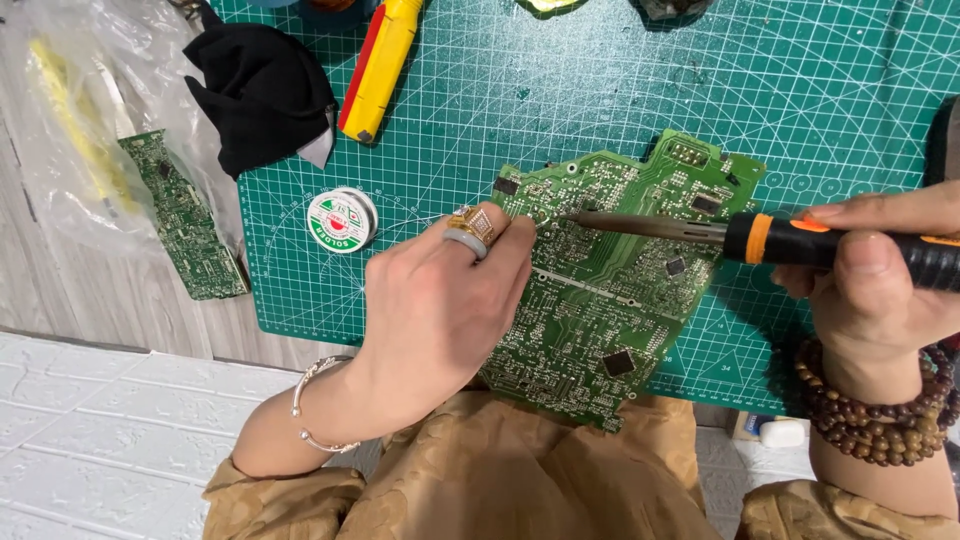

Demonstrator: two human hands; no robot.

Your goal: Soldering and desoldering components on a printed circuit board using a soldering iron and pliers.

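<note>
Big circuit board (610, 290) lies flat on the green cutting mat (560, 90), its near edge hanging over the mat's front edge toward my lap. My left hand (435, 305) presses down on the board's left side, fingers curled and closed against it, rings up. My right hand (875, 275) is clamped round the black-and-orange soldering iron (800, 240), which comes in from the board's right; its tip sits on the joints near the board's upper left, just beside my left fingertips.

Solder spool (340, 220) left of the board, touched by neither hand. Black cloth (262, 85) and yellow-red tool (382, 65) beyond it. Smaller board (185, 215) in a plastic bag, well left, off the mat.

Risks, as I judge them: hot tip so near my fingers could burn them if the board shifts; the overhanging edge could tip; lingering may lift a pad.
</note>
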